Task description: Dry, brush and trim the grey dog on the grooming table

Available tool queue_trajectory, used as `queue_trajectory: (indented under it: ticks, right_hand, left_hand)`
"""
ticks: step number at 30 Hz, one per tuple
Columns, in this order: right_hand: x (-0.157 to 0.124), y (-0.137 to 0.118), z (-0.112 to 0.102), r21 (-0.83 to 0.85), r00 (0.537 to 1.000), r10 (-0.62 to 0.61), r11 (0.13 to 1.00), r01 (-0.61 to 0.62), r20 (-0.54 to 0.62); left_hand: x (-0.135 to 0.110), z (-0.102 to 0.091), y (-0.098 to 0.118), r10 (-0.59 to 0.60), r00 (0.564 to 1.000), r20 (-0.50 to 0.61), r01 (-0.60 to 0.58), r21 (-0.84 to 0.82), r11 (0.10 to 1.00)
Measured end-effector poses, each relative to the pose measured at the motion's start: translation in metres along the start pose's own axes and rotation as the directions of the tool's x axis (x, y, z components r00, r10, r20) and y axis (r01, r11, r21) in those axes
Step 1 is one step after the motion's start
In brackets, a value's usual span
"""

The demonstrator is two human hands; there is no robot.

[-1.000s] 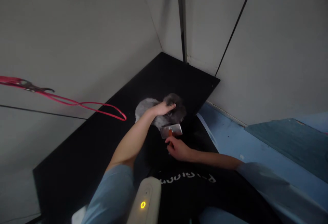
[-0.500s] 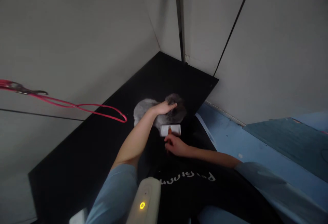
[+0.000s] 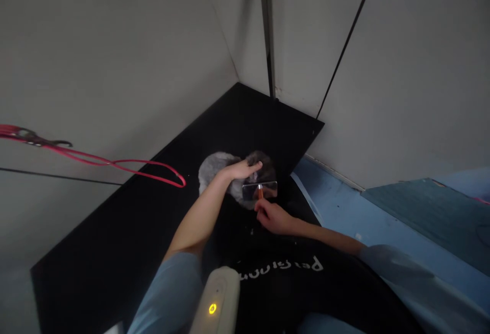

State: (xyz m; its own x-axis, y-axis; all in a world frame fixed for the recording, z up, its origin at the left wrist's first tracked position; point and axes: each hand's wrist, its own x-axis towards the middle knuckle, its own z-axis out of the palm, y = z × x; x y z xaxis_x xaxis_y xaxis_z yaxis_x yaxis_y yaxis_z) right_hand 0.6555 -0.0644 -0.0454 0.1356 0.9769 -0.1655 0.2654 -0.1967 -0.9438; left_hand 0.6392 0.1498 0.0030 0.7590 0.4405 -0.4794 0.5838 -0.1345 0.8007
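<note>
Red looped cord (image 3: 112, 163), blue floor (image 3: 340, 201)

Corner of a dimly lit room. Plain grey panels form the left wall (image 3: 115, 58), spanning 9 to 11 o'clock, and the right wall (image 3: 401, 79), at 2 o'clock. A dark upright post (image 3: 265, 28) stands at 12 o'clock. Narrow dark seams cross the panels at 9 o'clock and between 1 and 2 o'clock. The black table (image 3: 245, 120) has corners at 12 and 8 o'clock. Blue floor (image 3: 332, 194) shows toward 4 o'clock; beyond, a blue-green board (image 3: 424, 211) lies between 3 and 4 o'clock.
</note>
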Motion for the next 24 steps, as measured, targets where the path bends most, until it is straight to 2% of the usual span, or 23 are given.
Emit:
queue_trajectory:
  ticks: [2,3,5,7,10,11,13,15,17,19,22,23,24]
  right_hand:
    - [-0.005,-0.003,-0.003,0.026,0.995,0.007,1.000,-0.009,0.097]
    - [-0.006,-0.004,-0.004,0.022,0.995,-0.012,1.000,0.010,0.101]
    - [-0.007,-0.006,-0.005,-0.045,0.998,-0.043,0.998,0.045,0.035]
    - [-0.007,-0.006,-0.005,-0.109,1.000,-0.013,0.994,0.015,0.016]
    - [-0.007,-0.005,-0.003,-0.105,0.987,0.049,0.994,-0.032,0.156]
    - [-0.007,-0.006,-0.002,-0.109,0.986,0.034,0.994,-0.016,0.161]
    - [-0.006,-0.007,-0.002,-0.178,0.998,-0.008,0.984,0.020,0.067]
    - [-0.005,-0.009,0.000,-0.263,1.000,0.010,0.965,-0.006,0.013]
    - [-0.004,-0.010,0.002,-0.287,0.993,0.074,0.957,-0.046,0.088]
    - [-0.004,-0.010,0.005,-0.263,0.989,0.074,0.964,-0.038,0.127]
    - [-0.005,-0.012,0.005,-0.292,0.999,0.051,0.955,-0.046,0.011]
    - [-0.006,-0.013,0.005,-0.304,0.996,0.084,0.950,-0.075,0.018]
    - [-0.008,-0.014,0.004,-0.299,0.989,0.131,0.949,-0.104,0.074]
  left_hand:
    - [0.000,0.001,-0.001,0.004,0.999,0.040,-0.006,0.056,0.998]
    - [0.000,0.001,-0.002,0.004,0.999,0.051,-0.009,0.087,0.996]
    - [0.001,0.002,-0.003,0.015,0.999,0.031,-0.017,0.086,0.996]
    - [0.002,0.002,-0.003,0.045,0.999,0.002,-0.045,0.038,0.998]
    - [0.001,0.003,-0.001,0.102,0.995,-0.006,-0.102,-0.028,0.994]
    - [0.000,0.004,-0.001,0.120,0.993,-0.005,-0.120,-0.026,0.992]
    - [-0.001,0.005,-0.003,0.150,0.989,-0.006,-0.149,0.012,0.989]
    - [-0.002,0.007,-0.006,0.159,0.987,0.005,-0.159,0.065,0.985]
    - [-0.002,0.010,-0.009,0.155,0.988,0.025,-0.157,0.104,0.982]
    - [-0.004,0.014,-0.009,0.173,0.984,0.033,-0.176,0.123,0.977]
    - [-0.011,0.016,-0.006,0.309,0.950,0.045,-0.313,0.104,0.944]
    - [-0.015,0.014,-0.006,0.373,0.926,0.054,-0.376,0.078,0.923]
    - [-0.020,0.012,-0.008,0.432,0.901,0.045,-0.433,0.034,0.901]
